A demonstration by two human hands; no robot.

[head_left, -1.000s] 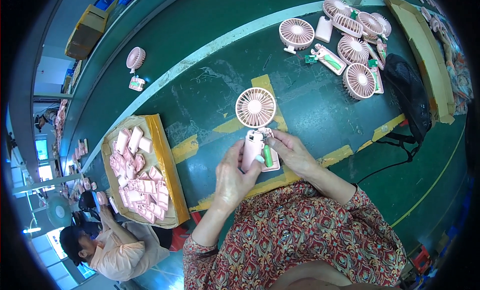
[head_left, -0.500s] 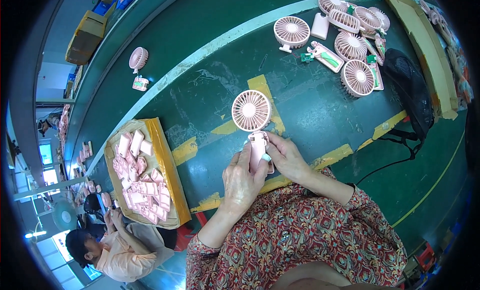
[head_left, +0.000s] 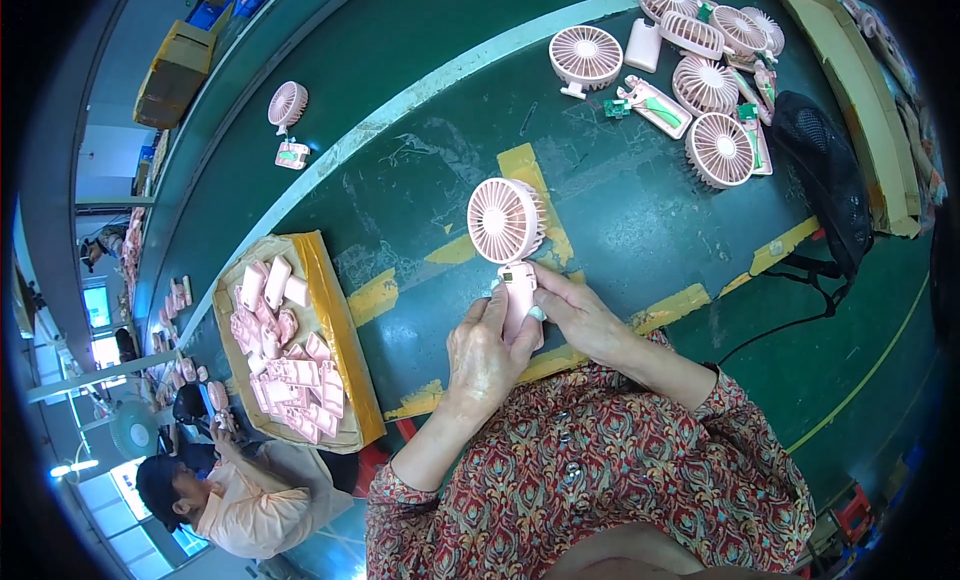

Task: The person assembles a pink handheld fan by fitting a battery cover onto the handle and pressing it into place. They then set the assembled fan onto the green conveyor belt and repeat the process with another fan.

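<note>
A pink handheld fan [head_left: 506, 221] points its round grille away from me above the yellow-taped table edge. Its handle is gripped from both sides. My left hand [head_left: 481, 352] wraps the handle from the left, thumb and fingers along the casing. From the right, my right hand [head_left: 578, 315] pinches the handle's upper part near the neck. Small pale-green coverings show on some fingertips. The back of the handle is hidden by my fingers.
At left stands a cardboard tray [head_left: 345, 350] of pink casing pieces [head_left: 300, 380]. Several pink fans [head_left: 720, 150], some with open handles, lie at far right beside a black mesh bag [head_left: 820, 180]. Another fan [head_left: 288, 105] lies beyond the pale strip. A co-worker [head_left: 240, 500] sits at lower left.
The fan in my hands has turned slightly, and its handle casing now looks closed along the front. The co-worker's hands have lowered a little.
</note>
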